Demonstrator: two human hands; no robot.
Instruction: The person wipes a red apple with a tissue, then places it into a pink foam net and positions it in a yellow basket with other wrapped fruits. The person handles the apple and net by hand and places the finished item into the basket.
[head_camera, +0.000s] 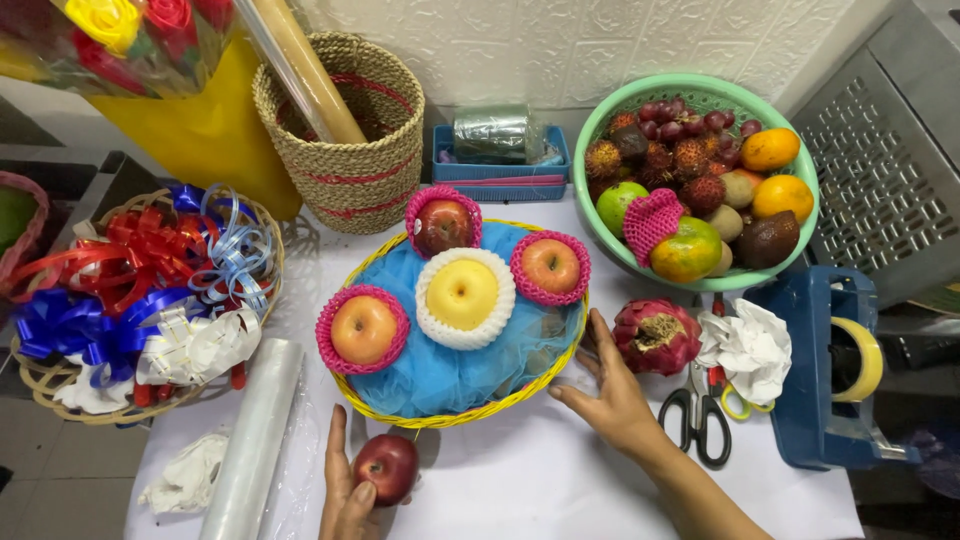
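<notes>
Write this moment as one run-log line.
left hand: holds red apple | right hand: flat on table, touching yellow basket rim | basket: four netted fruits

Beyond the two hands, one yellow basket (366, 408) holds four fruits in foam nets: three pink nets, one white. One bare red apple (386, 467) is in the left hand (345, 490). One dragon fruit (656, 336) and two scissors (700, 420) lie beside the right hand (612, 395)
</notes>
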